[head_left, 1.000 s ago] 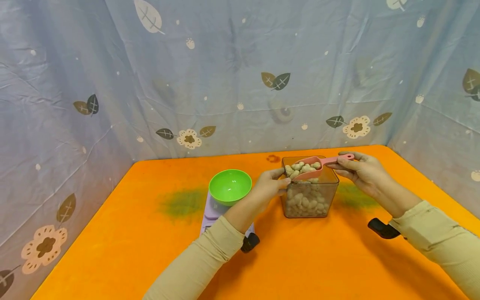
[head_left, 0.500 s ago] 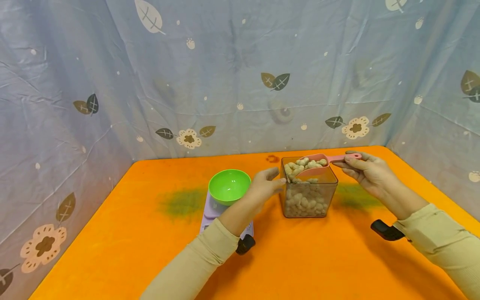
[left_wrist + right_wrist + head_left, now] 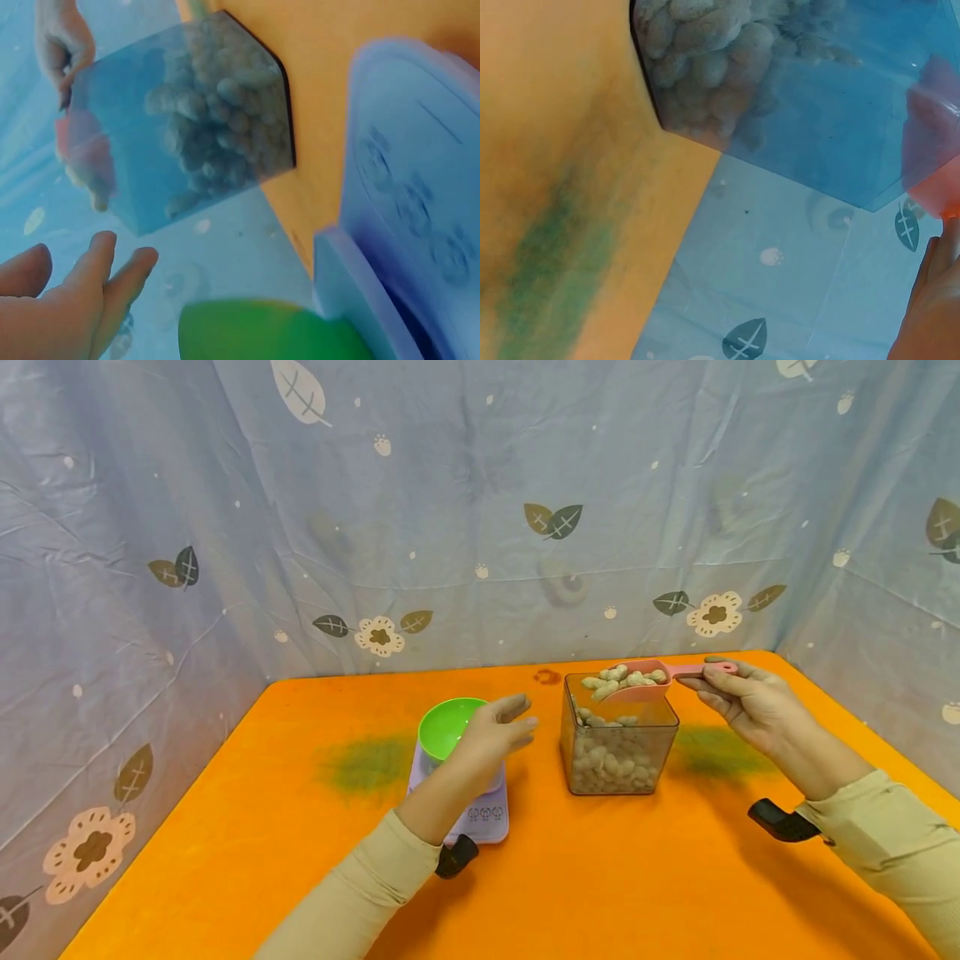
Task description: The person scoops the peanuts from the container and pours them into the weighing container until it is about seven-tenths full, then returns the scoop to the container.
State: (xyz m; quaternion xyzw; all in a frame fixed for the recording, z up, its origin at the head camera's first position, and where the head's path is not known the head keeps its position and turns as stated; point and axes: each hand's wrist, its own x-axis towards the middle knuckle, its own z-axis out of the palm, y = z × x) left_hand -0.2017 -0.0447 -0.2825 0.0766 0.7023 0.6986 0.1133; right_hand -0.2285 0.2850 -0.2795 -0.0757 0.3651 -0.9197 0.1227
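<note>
My right hand (image 3: pixel 761 714) pinches the handle of a pink scoop (image 3: pixel 651 692) loaded with unshelled peanuts (image 3: pixel 622 677). The scoop is held level at the top of a clear, brownish bin (image 3: pixel 663 747), which has more peanuts heaped in its lower part. My left hand (image 3: pixel 487 739), holding nothing, hovers in front of a green bowl (image 3: pixel 442 727) and hides its right side; its fingers are nearly straight and apart from the bin. Under the bowl is a lilac kitchen scale (image 3: pixel 491 827). In the left wrist view the left fingers (image 3: pixel 101 277) spread near the bowl's rim.
An orange cloth (image 3: pixel 615 877) with green patches covers the table. A patterned blue-grey curtain (image 3: pixel 480 510) hangs behind and at both sides. The bin stands to the right of the scale, with a gap between them. Black wrist-camera mounts (image 3: pixel 783 821) sit under both forearms.
My left hand has come away from the bin's rim and moved left, over to the bowl and scale. The right hand has drawn the loaded scoop slightly up and right.
</note>
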